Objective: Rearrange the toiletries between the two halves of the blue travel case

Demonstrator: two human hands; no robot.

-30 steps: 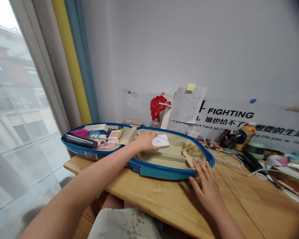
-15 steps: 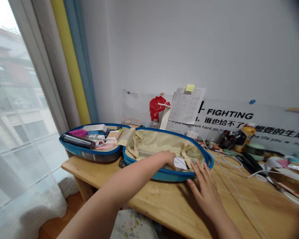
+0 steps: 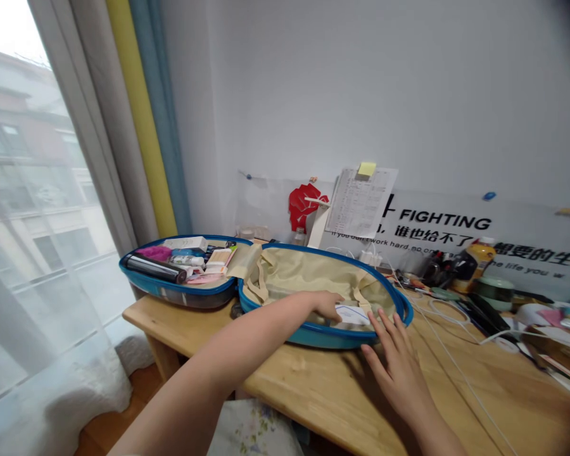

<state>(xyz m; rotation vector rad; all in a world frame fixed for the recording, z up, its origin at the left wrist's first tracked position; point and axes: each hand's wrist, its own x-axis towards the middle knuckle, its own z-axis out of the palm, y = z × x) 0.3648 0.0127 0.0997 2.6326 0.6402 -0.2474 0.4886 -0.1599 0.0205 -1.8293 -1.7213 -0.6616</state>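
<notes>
A blue-rimmed suitcase with beige lining lies open on the desk. Inside its right half is a flat white box with a blue line across it. My left hand reaches down into this half, its fingers closed at the box's left end; the fingertips are partly hidden. Over the front right of the rim rests my right hand, fingers spread, with nothing in it. Its fingertips lie close to the box's right end.
The suitcase's left half holds a black cylinder, a magenta item, a long white box and other small packages. White cables run over the desk at right. A yellow-labelled bottle stands behind.
My left hand has opened up to show more of the white box, which lies slightly farther right. My right hand stays on the rim. The view has shifted a little.
</notes>
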